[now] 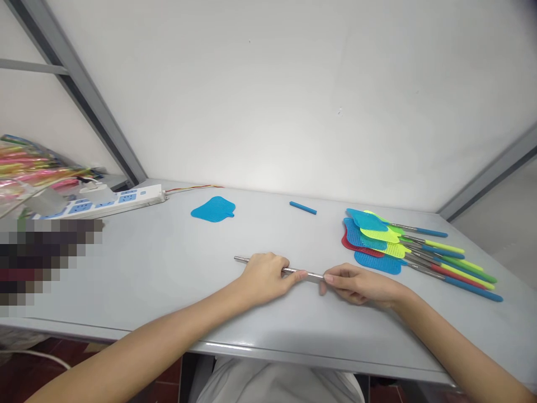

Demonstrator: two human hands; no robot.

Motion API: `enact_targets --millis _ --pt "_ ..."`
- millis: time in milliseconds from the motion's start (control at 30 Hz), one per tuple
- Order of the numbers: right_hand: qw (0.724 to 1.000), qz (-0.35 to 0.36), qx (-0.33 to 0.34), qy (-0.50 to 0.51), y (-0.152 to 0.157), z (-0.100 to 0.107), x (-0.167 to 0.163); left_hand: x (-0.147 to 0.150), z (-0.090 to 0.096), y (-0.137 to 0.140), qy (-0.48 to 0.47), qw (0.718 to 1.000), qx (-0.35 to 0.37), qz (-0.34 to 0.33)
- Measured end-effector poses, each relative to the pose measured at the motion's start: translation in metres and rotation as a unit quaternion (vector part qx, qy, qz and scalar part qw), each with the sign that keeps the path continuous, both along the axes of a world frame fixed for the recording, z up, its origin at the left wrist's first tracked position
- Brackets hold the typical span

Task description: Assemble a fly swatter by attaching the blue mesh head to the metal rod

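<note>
Both of my hands grip a slim silver metal rod (312,277) just above the table, near its front edge. My left hand (268,275) is wrapped round the rod's left part, and a short end sticks out past the knuckles. At the right end, my right hand (356,284) pinches the rod between thumb and fingers; its tip is hidden there. Beyond my left hand lies a loose blue fly swatter head (213,209), flat on the table. A short blue handle sleeve (302,207) lies farther back, by the wall.
On the right, several fly swatters (377,238) with blue, yellow, red and green heads lie in an overlapping pile, handles pointing right. A white power strip (142,197) with plugs sits at the back left of the grey table (138,263). Plastic-wrapped colourful items (29,168) are beyond it.
</note>
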State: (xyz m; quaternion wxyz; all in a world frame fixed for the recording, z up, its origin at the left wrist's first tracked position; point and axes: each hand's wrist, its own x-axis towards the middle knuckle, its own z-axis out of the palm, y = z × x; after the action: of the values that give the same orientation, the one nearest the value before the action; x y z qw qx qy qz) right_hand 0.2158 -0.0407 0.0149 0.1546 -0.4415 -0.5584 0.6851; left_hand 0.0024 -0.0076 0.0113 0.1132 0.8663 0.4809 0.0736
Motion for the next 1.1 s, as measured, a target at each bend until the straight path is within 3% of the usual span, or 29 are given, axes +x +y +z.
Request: enact_targets --millis 233,567,1100 --pt "1.000 -0.017 0.002 -0.002 0.001 0.000 -0.003 -0.003 0.004 0.002 0.007 0.999 0.043 0.011" --pt "0.998 -0.022 0.042 -0.039 0.000 0.003 -0.008 -0.012 0.013 0.013 0.058 0.995 -0.005 0.086" --pt "0.999 -0.024 0.035 -0.009 -0.001 -0.001 -0.003 -0.003 0.000 0.000 0.015 0.996 -0.012 0.083"
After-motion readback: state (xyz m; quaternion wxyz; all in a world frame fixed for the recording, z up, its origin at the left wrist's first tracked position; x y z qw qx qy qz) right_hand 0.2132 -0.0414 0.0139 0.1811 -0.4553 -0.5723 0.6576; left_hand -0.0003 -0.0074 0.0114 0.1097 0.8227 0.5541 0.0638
